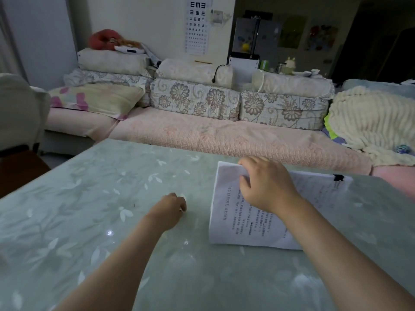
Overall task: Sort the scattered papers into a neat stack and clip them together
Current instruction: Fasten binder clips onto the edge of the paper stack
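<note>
A stack of white printed papers (238, 221) lies on the right half of the pale green table (112, 198). A black binder clip (338, 177) sits on the stack's far right corner. My right hand (267, 185) rests on top of the stack, with its fingers curled over the far edge and its thumb pressing the top sheet. To the left of the stack, my left hand (169, 209) rests on the table with its fingers curled in; whether it holds anything is hidden.
The table has a leaf-patterned cover. A pink sofa (224, 135) with floral cushions runs just beyond the far table edge. A cream blanket (370, 122) is heaped at its right end. A dark wooden floor (20, 171) shows at the left.
</note>
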`<action>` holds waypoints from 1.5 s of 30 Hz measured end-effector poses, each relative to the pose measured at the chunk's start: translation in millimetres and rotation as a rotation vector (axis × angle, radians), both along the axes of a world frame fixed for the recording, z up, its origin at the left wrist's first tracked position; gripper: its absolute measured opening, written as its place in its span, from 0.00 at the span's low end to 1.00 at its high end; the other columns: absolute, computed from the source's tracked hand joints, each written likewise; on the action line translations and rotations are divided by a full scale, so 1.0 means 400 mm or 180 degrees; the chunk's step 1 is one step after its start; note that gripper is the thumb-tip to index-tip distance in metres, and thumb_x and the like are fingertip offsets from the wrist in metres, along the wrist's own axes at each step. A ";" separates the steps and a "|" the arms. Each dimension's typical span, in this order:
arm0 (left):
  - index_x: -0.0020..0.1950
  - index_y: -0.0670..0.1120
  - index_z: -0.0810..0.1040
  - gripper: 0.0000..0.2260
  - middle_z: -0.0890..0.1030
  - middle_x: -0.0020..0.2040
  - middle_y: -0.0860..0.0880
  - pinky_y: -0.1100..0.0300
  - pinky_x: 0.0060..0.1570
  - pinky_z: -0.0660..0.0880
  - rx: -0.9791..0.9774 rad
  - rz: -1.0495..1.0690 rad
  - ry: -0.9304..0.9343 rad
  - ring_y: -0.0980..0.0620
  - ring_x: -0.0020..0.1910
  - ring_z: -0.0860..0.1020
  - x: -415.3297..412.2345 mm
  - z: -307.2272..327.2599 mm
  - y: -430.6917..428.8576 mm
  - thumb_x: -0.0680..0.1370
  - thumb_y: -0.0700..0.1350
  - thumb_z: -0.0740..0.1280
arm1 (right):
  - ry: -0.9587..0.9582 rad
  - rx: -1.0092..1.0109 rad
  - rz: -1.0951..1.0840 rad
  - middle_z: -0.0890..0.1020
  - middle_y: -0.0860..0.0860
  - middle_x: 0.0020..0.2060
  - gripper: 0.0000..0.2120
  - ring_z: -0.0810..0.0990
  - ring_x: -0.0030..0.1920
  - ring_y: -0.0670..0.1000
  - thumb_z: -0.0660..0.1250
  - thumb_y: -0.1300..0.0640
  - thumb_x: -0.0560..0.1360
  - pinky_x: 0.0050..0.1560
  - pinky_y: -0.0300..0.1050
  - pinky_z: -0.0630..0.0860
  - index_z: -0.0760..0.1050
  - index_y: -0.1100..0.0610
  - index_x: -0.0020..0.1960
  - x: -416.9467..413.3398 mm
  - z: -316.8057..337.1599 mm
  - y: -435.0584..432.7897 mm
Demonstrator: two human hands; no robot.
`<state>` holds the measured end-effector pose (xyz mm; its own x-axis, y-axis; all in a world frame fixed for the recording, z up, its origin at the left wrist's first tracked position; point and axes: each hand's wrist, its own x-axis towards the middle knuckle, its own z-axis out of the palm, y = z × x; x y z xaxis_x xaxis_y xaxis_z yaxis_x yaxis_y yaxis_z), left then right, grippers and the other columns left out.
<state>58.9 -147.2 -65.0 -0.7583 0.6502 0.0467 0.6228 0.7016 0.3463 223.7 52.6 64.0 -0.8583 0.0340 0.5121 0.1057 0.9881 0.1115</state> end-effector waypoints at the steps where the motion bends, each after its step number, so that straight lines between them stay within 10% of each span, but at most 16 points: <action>1: 0.55 0.48 0.81 0.08 0.74 0.50 0.50 0.65 0.49 0.69 0.0000 -0.0116 -0.0071 0.48 0.55 0.75 0.014 0.011 0.002 0.77 0.42 0.66 | 0.0010 0.0001 -0.0003 0.78 0.48 0.42 0.11 0.75 0.43 0.52 0.57 0.52 0.73 0.42 0.46 0.67 0.73 0.54 0.52 0.000 0.000 0.001; 7: 0.44 0.51 0.81 0.08 0.81 0.35 0.56 0.66 0.36 0.75 -0.0470 -0.0730 -0.1087 0.58 0.31 0.79 0.147 0.082 -0.016 0.68 0.45 0.77 | 0.0014 0.0016 0.0054 0.77 0.50 0.42 0.07 0.74 0.43 0.53 0.60 0.55 0.75 0.42 0.45 0.63 0.72 0.56 0.51 0.006 0.002 0.001; 16: 0.50 0.52 0.81 0.13 0.83 0.45 0.57 0.66 0.46 0.76 -0.0295 -0.1378 -0.0663 0.60 0.42 0.79 0.307 0.093 0.029 0.68 0.51 0.77 | 0.0001 -0.0126 0.0084 0.80 0.50 0.50 0.12 0.77 0.50 0.52 0.59 0.54 0.77 0.53 0.49 0.71 0.73 0.54 0.58 0.027 0.004 -0.012; 20: 0.46 0.49 0.80 0.07 0.82 0.40 0.55 0.62 0.40 0.76 0.1549 -0.0842 0.0345 0.60 0.36 0.77 0.287 0.206 0.050 0.74 0.52 0.70 | 0.0001 -0.0193 0.0086 0.80 0.50 0.52 0.13 0.77 0.52 0.52 0.60 0.52 0.77 0.56 0.49 0.71 0.74 0.54 0.59 0.032 0.008 -0.011; 23: 0.59 0.46 0.76 0.12 0.76 0.53 0.51 0.63 0.50 0.72 0.2530 -0.0408 0.1065 0.55 0.50 0.75 0.248 0.278 0.077 0.76 0.43 0.66 | 0.0047 -0.0301 0.0144 0.81 0.49 0.54 0.13 0.78 0.55 0.52 0.62 0.51 0.77 0.59 0.48 0.70 0.75 0.54 0.60 0.034 0.013 -0.012; 26: 0.72 0.45 0.66 0.23 0.67 0.65 0.48 0.62 0.63 0.63 0.1966 -0.0556 0.0924 0.52 0.64 0.67 0.220 0.290 0.107 0.77 0.42 0.63 | 0.0080 -0.0271 0.0167 0.82 0.50 0.54 0.14 0.79 0.56 0.53 0.62 0.51 0.76 0.59 0.50 0.72 0.75 0.55 0.60 0.033 0.012 -0.012; 31: 0.54 0.42 0.71 0.07 0.74 0.48 0.46 0.48 0.45 0.71 0.1712 -0.0863 0.0725 0.47 0.44 0.73 0.200 0.273 0.125 0.79 0.38 0.57 | 0.0076 -0.0140 0.0113 0.80 0.48 0.47 0.10 0.77 0.49 0.53 0.60 0.51 0.75 0.54 0.51 0.72 0.74 0.54 0.54 0.027 0.000 -0.004; 37: 0.54 0.40 0.72 0.07 0.74 0.49 0.44 0.49 0.44 0.70 0.1775 -0.0987 0.0928 0.45 0.43 0.73 0.195 0.271 0.128 0.81 0.37 0.55 | 0.1095 0.0260 0.0896 0.75 0.51 0.42 0.06 0.72 0.43 0.53 0.66 0.61 0.70 0.44 0.46 0.69 0.77 0.57 0.47 0.079 -0.024 -0.026; 45: 0.61 0.43 0.74 0.12 0.75 0.55 0.47 0.52 0.45 0.73 0.1575 -0.0826 0.0868 0.45 0.48 0.75 0.209 0.293 0.118 0.81 0.39 0.56 | -0.2343 -0.1788 0.0339 0.84 0.42 0.43 0.16 0.80 0.44 0.41 0.70 0.41 0.72 0.52 0.39 0.77 0.83 0.49 0.54 0.108 -0.186 -0.107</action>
<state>142.5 -100.1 52.1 -0.4967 0.6635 0.5595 0.8634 0.3125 0.3960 266.9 9.6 -10.3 -0.9731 0.0144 -0.2300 0.1041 0.9178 -0.3830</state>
